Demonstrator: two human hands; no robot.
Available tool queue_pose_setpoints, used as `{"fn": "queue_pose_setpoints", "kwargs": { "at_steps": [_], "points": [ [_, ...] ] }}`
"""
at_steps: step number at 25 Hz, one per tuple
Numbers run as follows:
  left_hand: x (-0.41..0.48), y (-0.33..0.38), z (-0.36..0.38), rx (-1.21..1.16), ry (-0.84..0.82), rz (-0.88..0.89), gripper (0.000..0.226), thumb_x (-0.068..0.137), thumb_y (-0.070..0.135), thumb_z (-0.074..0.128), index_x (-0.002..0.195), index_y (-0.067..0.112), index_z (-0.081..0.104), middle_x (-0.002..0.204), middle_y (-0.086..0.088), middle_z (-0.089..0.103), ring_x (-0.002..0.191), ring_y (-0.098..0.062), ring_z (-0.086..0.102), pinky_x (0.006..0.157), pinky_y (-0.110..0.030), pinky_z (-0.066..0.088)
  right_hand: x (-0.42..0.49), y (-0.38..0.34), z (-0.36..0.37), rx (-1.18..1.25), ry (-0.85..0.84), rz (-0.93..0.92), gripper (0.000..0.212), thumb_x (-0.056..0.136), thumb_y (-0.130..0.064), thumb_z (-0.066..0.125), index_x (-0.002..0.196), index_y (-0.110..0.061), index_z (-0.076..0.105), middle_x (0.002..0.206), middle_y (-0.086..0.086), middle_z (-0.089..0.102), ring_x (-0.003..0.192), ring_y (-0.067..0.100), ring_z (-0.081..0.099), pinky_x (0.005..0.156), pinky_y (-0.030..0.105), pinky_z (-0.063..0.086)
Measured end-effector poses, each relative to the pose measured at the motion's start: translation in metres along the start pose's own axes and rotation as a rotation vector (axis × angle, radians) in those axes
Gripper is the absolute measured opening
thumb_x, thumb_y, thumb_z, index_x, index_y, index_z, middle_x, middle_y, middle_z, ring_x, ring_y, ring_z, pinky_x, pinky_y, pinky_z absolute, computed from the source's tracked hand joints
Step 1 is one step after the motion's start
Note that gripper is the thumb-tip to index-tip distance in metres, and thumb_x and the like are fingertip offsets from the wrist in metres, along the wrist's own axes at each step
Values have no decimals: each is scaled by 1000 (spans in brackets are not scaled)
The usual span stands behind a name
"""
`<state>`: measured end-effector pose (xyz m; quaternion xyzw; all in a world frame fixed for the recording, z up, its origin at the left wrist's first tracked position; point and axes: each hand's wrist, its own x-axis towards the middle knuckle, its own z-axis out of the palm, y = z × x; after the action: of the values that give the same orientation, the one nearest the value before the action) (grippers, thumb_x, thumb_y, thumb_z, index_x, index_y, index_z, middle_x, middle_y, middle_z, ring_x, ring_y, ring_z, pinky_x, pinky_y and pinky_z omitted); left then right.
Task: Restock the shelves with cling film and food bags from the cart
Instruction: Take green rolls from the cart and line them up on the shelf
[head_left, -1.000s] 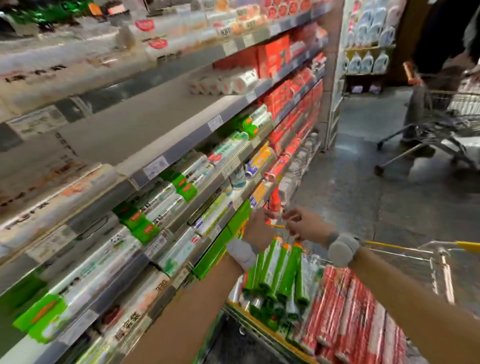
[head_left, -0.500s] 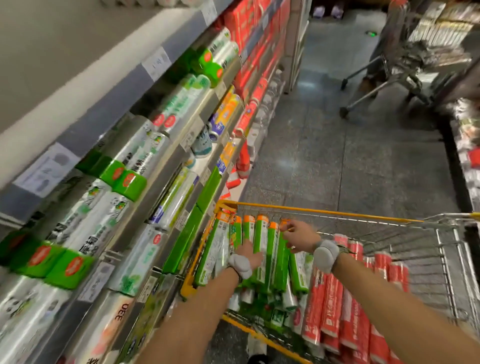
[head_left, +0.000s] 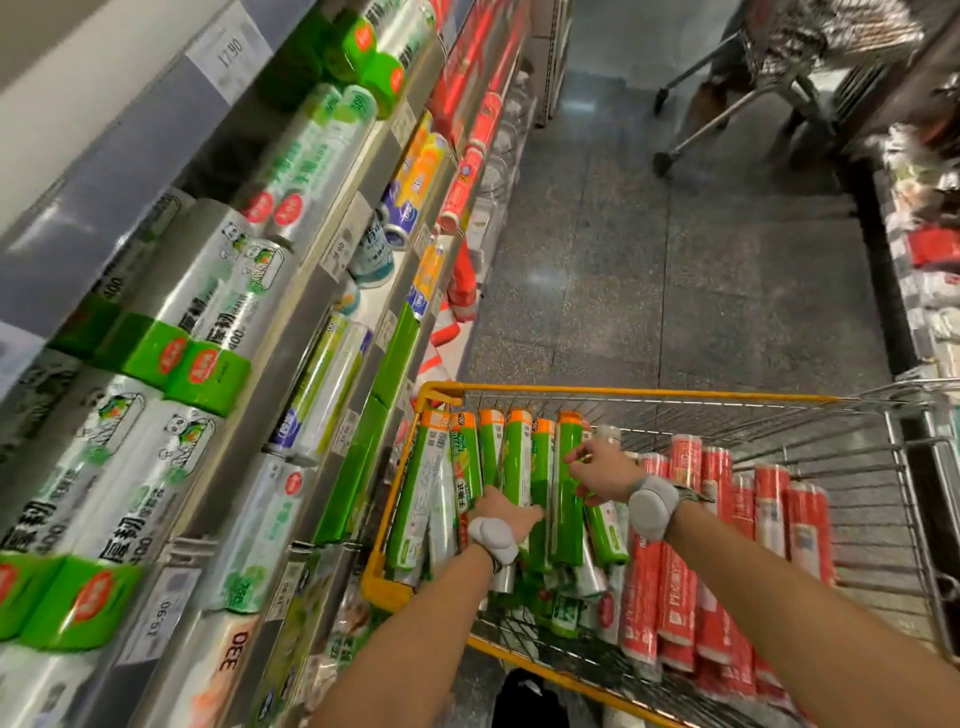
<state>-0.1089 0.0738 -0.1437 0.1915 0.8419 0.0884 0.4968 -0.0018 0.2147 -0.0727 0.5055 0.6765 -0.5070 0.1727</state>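
- Green rolls (head_left: 517, 457) with orange caps stand on end, packed side by side, in the left half of the cart (head_left: 649, 393), leaning against its left front corner.
- Left hand (head_left: 506, 512) sits low on the middle of this group, inside the cart. Its fingers are curled round the lower part of the rolls, which rise above the knuckles.
- Right hand (head_left: 605, 475) is inside the cart, just right of the group. Its thumb and fingers clasp the tallest green roll (head_left: 563, 525) at about mid-height. The roll stands to the left of the palm.
- Grey bands (head_left: 649, 506) sit on both wrists.
- Red rolls (head_left: 675, 582) fill the right half of the cart, touching the green group.
- Shelves (head_left: 332, 291) stocked with more rolls stand just left of the cart.
- Second cart (head_left: 779, 47) stands well beyond the cart, across the grey floor (head_left: 649, 260).
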Motion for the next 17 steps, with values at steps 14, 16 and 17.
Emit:
{"fn": "queue_pose_setpoints", "kwargs": {
  "at_steps": [14, 16, 17],
  "points": [
    [-190, -1, -98, 409, 278, 342, 82, 72, 35, 76, 135, 29, 25, 80, -6, 59, 67, -30, 59, 54, -39, 51, -109, -81, -28, -1041, -18, -970, 48, 86, -53, 53, 131, -39, 51, 123, -2, 62, 115, 23, 57, 89, 35, 49],
    [-233, -2, -99, 376, 398, 312, 73, 75, 33, 76, 133, 28, 31, 73, -5, 52, 61, -26, 51, 50, -35, 44, -141, -96, -37, -1111, -1, -1097, 54, 85, -54, 54, 136, -37, 47, 130, 0, 58, 120, 25, 53, 90, 39, 49],
    [-255, -2, -99, 362, 445, 302, 72, 76, 35, 76, 133, 28, 33, 80, -7, 57, 66, -27, 55, 54, -37, 48, -154, -102, -39, -1156, 14, -1165, 56, 84, -54, 56, 136, -35, 47, 129, 1, 56, 118, 26, 53, 89, 40, 49]
  ]
}}
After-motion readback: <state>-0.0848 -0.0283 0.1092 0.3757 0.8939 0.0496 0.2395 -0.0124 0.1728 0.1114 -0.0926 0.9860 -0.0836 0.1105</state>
